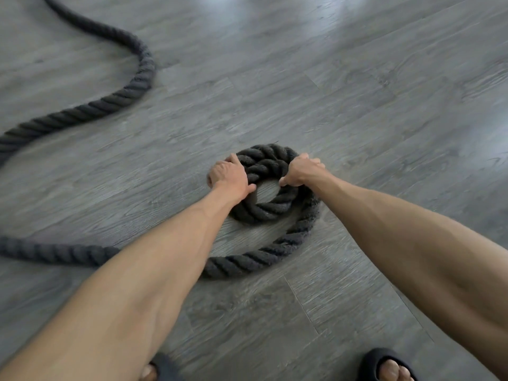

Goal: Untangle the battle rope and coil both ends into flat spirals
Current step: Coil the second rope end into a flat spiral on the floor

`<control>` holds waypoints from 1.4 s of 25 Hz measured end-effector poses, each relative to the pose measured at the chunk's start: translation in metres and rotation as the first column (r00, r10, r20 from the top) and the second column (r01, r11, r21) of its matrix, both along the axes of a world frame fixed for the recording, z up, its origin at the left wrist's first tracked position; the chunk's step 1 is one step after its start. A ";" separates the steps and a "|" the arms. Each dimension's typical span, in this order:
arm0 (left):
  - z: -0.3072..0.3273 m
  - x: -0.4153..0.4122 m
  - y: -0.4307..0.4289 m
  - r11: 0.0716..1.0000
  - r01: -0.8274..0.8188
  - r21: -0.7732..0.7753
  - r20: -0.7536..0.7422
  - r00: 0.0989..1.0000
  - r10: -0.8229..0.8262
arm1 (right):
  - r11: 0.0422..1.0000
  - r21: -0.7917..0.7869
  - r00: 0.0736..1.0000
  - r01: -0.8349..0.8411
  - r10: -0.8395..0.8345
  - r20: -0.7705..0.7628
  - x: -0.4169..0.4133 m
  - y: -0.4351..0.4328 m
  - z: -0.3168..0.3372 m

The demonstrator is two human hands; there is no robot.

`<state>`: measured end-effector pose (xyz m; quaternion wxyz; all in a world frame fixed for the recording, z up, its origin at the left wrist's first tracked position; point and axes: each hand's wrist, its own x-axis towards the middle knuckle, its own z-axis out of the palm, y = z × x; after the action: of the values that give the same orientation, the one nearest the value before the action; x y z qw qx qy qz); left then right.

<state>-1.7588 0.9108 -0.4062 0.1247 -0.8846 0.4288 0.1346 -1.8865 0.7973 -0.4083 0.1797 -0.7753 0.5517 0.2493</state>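
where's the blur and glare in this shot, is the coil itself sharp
Head view: the coil between the left hand and right hand is fairly sharp; the loose rope at upper left is blurred; pale glare patches lie on the floor along the top edge.

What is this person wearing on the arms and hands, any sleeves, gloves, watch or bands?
Nothing shows on them. The left forearm and right forearm are bare up to the frame edge, with no sleeves. The left hand and right hand have no gloves, and no watch or band sits at either wrist. Rings cannot be ruled out.
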 end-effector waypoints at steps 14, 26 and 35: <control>-0.015 0.026 0.064 0.983 -0.022 -0.184 -0.079 0.997 0.007 | 0.833 -0.186 0.826 -0.521 0.547 0.137 0.056 0.079 0.004; 0.011 0.072 0.106 0.886 -0.413 0.208 -0.064 0.899 0.434 | 0.979 0.024 0.974 -0.203 0.200 0.107 0.069 0.093 0.001; -0.016 0.055 0.129 0.967 0.133 -0.217 -0.021 0.990 -0.141 | 0.738 -0.048 0.733 -0.673 0.674 0.097 0.067 0.077 0.004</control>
<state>-1.7039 1.0397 -0.4227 0.0296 -0.8586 0.5029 0.0946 -1.8193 0.8743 -0.4039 0.1032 -0.9355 0.2246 0.2525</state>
